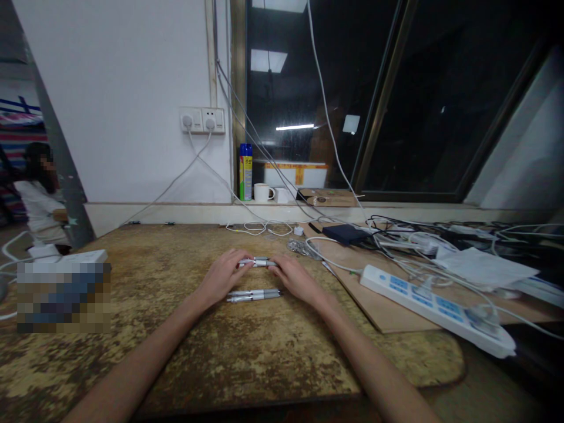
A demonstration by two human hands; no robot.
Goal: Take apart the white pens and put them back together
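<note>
Stained tabletop [264, 352] bears two pens [253, 295] side by side, seemingly dealt with, left of the power strip [436, 308], and left of that strip's far end the left hand [222, 276] and right hand [296, 277] each pinch one end of a third pen [258, 262], likely the last

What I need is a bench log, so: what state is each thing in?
held pen: level between both hands
left hand: pinching one end of it
right hand: pinching the other end
two spare pens: lying side by side on the table
wall socket: two plugs in
power strip: at least one plug in
mug: upright
spray can: upright, cap on
</note>
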